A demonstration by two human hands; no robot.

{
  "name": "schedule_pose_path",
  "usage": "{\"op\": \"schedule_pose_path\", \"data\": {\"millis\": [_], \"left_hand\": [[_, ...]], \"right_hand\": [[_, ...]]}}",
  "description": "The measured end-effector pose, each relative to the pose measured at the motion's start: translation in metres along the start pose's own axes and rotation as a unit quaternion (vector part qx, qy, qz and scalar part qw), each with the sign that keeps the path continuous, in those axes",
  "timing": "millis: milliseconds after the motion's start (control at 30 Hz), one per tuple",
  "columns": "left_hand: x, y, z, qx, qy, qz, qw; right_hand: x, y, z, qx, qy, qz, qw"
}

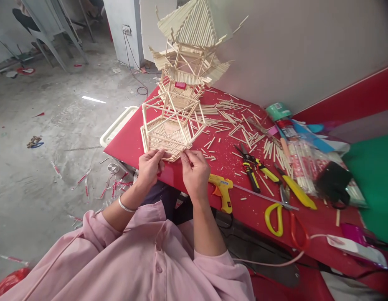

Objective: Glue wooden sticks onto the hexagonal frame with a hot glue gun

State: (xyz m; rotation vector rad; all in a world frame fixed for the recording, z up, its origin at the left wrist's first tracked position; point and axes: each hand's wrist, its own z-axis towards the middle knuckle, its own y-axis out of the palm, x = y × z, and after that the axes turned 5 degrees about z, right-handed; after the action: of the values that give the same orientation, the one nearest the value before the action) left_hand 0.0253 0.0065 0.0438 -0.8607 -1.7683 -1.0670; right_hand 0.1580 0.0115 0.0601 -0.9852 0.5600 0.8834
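Observation:
A hexagonal frame of thin wooden sticks (170, 127) lies on the red table (128, 144) near its front corner. My left hand (150, 167) and my right hand (195, 169) both pinch the frame's near edge, fingers closed on its sticks. Behind the frame stands a tall pagoda-like tower (190, 46) built of the same sticks, with tiered roofs.
Loose sticks (240, 121) litter the table. To the right lie a yellow glue gun (223, 190), yellow-handled pliers (254, 167), scissors (283, 213), a metal ruler, a bag of sticks (302, 165) and a teal tape roll (278, 110). A wall rises behind; littered floor lies left.

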Motion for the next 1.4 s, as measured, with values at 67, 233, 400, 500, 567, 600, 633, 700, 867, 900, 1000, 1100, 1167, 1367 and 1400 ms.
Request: {"op": "schedule_pose_path", "data": {"millis": [67,233,400,500,567,600,633,700,867,900,1000,1100,1167,1367,1400], "left_hand": [[0.001,0.000,0.000,-0.002,-0.004,-0.008,1.000],[0.004,0.001,-0.002,0.001,-0.012,-0.017,1.000],[0.004,0.001,-0.002,0.004,-0.012,-0.014,1.000],[0.004,0.001,-0.002,-0.001,-0.009,-0.015,1.000],[0.003,0.001,-0.001,-0.004,-0.007,-0.016,1.000],[0.003,0.001,-0.001,-0.004,-0.006,-0.017,1.000],[0.003,0.001,-0.001,-0.004,-0.006,-0.018,1.000],[0.003,0.001,-0.001,-0.005,-0.007,-0.023,1.000],[0.004,0.000,0.000,-0.006,-0.005,-0.030,1.000],[0.005,0.000,-0.001,-0.005,-0.007,-0.030,1.000],[0.005,0.000,-0.001,-0.005,-0.015,-0.030,0.999],[0.005,0.000,-0.001,-0.001,-0.018,-0.030,0.999],[0.005,0.000,-0.001,0.000,-0.019,-0.030,0.999],[0.005,0.000,-0.002,-0.002,-0.019,-0.030,0.999],[0.006,0.000,-0.002,-0.001,-0.019,-0.028,0.999]], "right_hand": [[0.000,-0.001,0.000,-0.004,-0.006,0.001,1.000],[0.001,0.001,-0.001,-0.008,-0.011,0.000,1.000],[0.002,0.003,-0.002,-0.013,-0.013,-0.012,1.000],[0.003,0.002,-0.002,-0.019,-0.021,-0.027,0.999],[0.004,0.002,-0.002,-0.025,-0.026,-0.035,0.999],[0.004,0.001,-0.002,-0.028,-0.027,-0.038,0.999],[0.004,0.001,-0.002,-0.031,-0.029,-0.043,0.998],[0.004,0.003,-0.003,-0.031,-0.033,-0.056,0.997],[0.001,0.011,-0.006,-0.001,-0.034,-0.105,0.994],[0.000,0.013,-0.007,0.004,-0.032,-0.112,0.993],[-0.001,0.017,-0.009,0.009,-0.030,-0.124,0.992],[-0.001,0.018,-0.009,0.014,-0.038,-0.126,0.991],[-0.001,0.018,-0.009,0.019,-0.042,-0.125,0.991],[0.000,0.019,-0.009,0.030,-0.047,-0.127,0.990],[0.000,0.019,-0.009,0.032,-0.049,-0.127,0.990]]}}
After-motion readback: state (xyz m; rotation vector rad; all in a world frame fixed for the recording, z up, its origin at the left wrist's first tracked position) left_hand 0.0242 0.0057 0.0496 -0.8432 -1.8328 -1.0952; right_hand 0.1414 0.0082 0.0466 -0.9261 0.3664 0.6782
